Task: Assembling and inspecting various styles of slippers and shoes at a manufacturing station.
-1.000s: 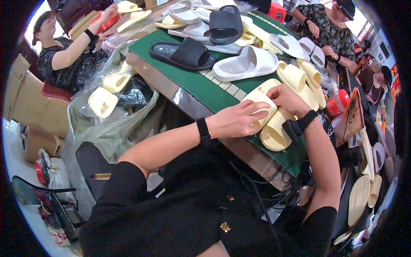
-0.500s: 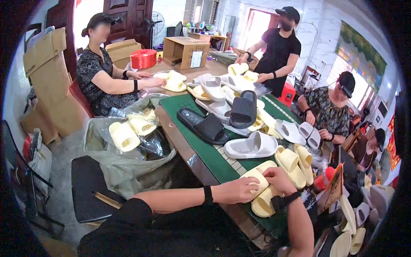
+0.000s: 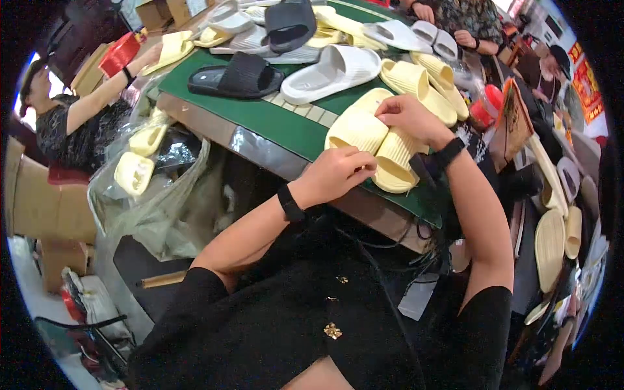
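A pair of pale yellow slide slippers lies at the near edge of the green-topped table (image 3: 250, 110). The left slipper (image 3: 357, 129) and the right slipper (image 3: 395, 162) sit side by side, ribbed straps up. My left hand (image 3: 333, 174) is closed with curled fingers at the near end of the left slipper; whatever its fingertips hold is hidden. Over the gap between the straps, my right hand (image 3: 416, 122) makes a pinch at the left slipper's strap edge. What lies between those fingers is too small to make out.
Beyond the pair lie a white-grey slipper (image 3: 331, 73), black slippers (image 3: 237, 78) and more yellow slippers (image 3: 422, 91). A large sack (image 3: 162, 224) with bagged slippers stands left. A co-worker (image 3: 75, 123) reaches over the far left; another (image 3: 465, 26) works opposite. More slippers (image 3: 551, 247) are stacked right.
The view has tipped down and my torso now shows. My left hand has moved off the left slipper's strap toward its near end. My right hand stays by the pair.
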The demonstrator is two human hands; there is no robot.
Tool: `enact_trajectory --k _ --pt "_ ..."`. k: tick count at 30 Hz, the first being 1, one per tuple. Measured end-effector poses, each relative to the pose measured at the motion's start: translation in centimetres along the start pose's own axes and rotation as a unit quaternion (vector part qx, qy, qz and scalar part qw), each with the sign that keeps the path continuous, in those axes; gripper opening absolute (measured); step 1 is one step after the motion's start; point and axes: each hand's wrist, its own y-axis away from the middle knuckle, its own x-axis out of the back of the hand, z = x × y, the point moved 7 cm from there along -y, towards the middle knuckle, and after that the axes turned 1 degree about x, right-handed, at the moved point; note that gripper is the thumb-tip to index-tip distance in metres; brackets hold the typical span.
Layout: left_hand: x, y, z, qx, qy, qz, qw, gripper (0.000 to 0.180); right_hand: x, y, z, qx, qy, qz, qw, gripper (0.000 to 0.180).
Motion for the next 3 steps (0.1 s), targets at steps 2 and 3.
enact_trajectory --k 2,3 --pt "-1.0 0.0 0.6 -0.018 -0.021 -0.036 0.999 0.010 0.1 0.4 0.2 -0.005 -0.013 0.003 1.000 0.013" --pt "-1.7 0.2 1.0 -0.035 -0.046 -0.057 0.997 0.010 -0.4 0.8 0.7 -0.004 -0.021 -0.002 1.000 0.015"
